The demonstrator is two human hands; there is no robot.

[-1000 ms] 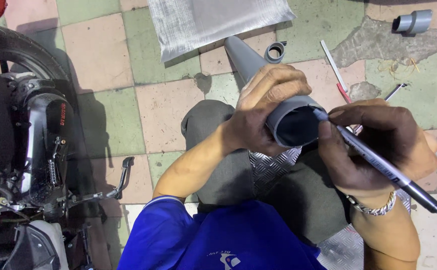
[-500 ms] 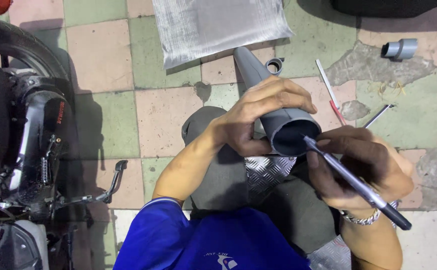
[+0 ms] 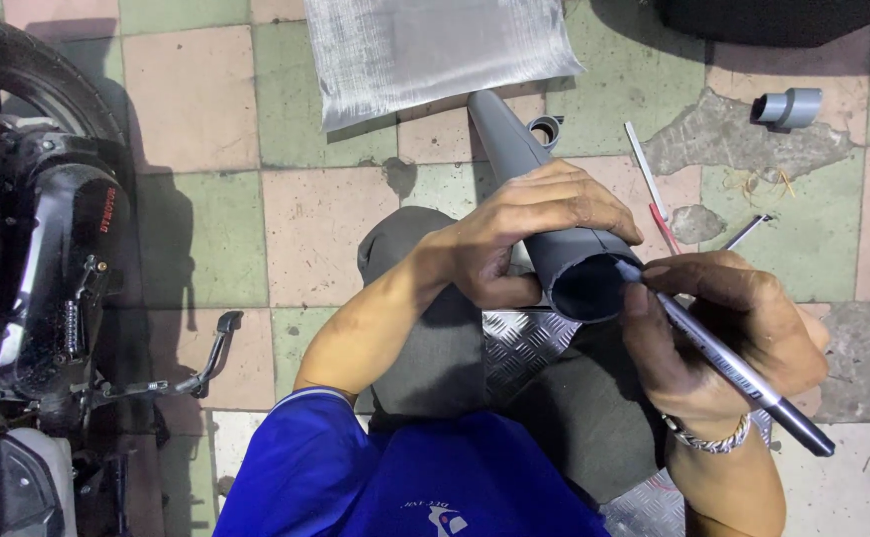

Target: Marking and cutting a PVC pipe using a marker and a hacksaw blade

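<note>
A motorcycle (image 3: 37, 278) fills the left edge, mesh sheet (image 3: 435, 50) up top, a small pipe elbow (image 3: 788, 107) upper right. Mid-frame, the left hand (image 3: 524, 239) wraps the grey cone tube (image 3: 544, 219), while the right hand (image 3: 723, 338) pinches a pen (image 3: 733, 368) against its open rim.

Counts around the two hands

One grey cone (image 3: 544, 209) under the left hand (image 3: 519, 239); one pen (image 3: 728, 368) in the right hand (image 3: 728, 343). Beyond the fingers: one mesh sheet (image 3: 425, 50), two small grey pipe fittings (image 3: 546, 129) (image 3: 786, 107), one red-tipped stick (image 3: 651, 186). One motorcycle (image 3: 37, 259) lies well left.
</note>
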